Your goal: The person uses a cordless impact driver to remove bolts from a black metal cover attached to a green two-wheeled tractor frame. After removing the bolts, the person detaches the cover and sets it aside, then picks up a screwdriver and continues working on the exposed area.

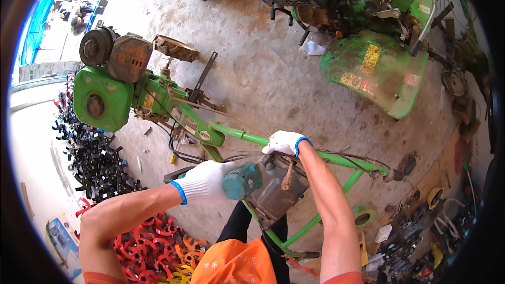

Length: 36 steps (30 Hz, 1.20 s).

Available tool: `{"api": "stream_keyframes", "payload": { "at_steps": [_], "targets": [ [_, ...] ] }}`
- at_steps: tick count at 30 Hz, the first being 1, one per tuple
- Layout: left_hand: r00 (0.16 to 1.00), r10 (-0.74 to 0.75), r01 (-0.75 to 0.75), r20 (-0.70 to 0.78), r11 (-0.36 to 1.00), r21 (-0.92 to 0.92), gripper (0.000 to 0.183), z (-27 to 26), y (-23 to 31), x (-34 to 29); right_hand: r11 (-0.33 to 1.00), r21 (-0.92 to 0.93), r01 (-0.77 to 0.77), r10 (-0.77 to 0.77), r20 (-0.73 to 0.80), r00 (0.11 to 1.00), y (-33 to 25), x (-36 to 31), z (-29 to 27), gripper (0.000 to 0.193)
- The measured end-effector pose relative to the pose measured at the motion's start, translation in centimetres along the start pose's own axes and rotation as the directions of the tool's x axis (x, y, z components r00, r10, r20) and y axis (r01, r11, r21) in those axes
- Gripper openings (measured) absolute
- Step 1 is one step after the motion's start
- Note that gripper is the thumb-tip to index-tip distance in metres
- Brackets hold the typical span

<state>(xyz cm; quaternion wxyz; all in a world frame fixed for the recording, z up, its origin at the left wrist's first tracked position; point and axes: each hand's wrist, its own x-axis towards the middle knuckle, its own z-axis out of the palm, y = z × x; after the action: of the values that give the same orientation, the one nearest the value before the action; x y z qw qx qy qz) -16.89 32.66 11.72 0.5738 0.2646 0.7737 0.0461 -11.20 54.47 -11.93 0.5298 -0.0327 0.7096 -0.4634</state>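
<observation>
My left hand [206, 180], in a white glove with a blue cuff, grips a teal power tool [242, 181] held against the green handlebar frame [336, 159] of a green walking tiller [158, 100]. Just right of it, my right hand [284, 142], gloved the same way, rests closed on the green handlebar tube. Under the tool sits a grey metal box [273, 194] with a wooden-handled tool [288, 176] lying on it. The tiller's green tank [100, 97] and engine point to the left.
A second green tiller with a big mudguard [379, 68] stands at the upper right. Black tiller blades [100, 158] pile up on the left, red ones [152, 247] at lower left. Small parts and tools [421, 231] litter the concrete floor at lower right.
</observation>
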Motion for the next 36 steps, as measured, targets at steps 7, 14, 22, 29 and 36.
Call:
{"api": "stream_keyframes", "payload": {
  "at_steps": [7,14,22,29,36],
  "targets": [
    [0.993,-0.110,0.110,0.029,0.994,-0.012,0.058,0.2,0.8,0.2,1.000,0.009,-0.014,0.014,-0.025,1.000,0.1,0.2,0.4,0.055],
    [0.995,-0.096,0.095,-0.013,0.993,-0.075,0.038,0.6,1.6,-0.5,0.994,-0.054,0.095,-0.098,-0.055,0.994,0.2,0.4,0.5,0.055],
    [0.996,0.039,-0.044,-0.082,0.997,-0.057,0.056,6.2,-1.6,-0.4,0.997,-0.071,0.036,-0.037,-0.018,0.999,0.1,0.1,0.0,0.055],
    [0.984,-0.162,0.135,-0.078,0.952,-0.276,0.051,8.3,-3.1,-1.7,0.983,0.097,-0.153,0.151,0.027,0.988,0.0,-0.3,-0.2,0.054],
    [0.973,-0.023,-0.088,-0.229,0.884,-0.460,0.054,9.8,-3.8,-3.5,0.988,0.114,-0.106,0.103,0.027,0.994,-0.7,-1.3,-0.6,0.058]
  ]
}}
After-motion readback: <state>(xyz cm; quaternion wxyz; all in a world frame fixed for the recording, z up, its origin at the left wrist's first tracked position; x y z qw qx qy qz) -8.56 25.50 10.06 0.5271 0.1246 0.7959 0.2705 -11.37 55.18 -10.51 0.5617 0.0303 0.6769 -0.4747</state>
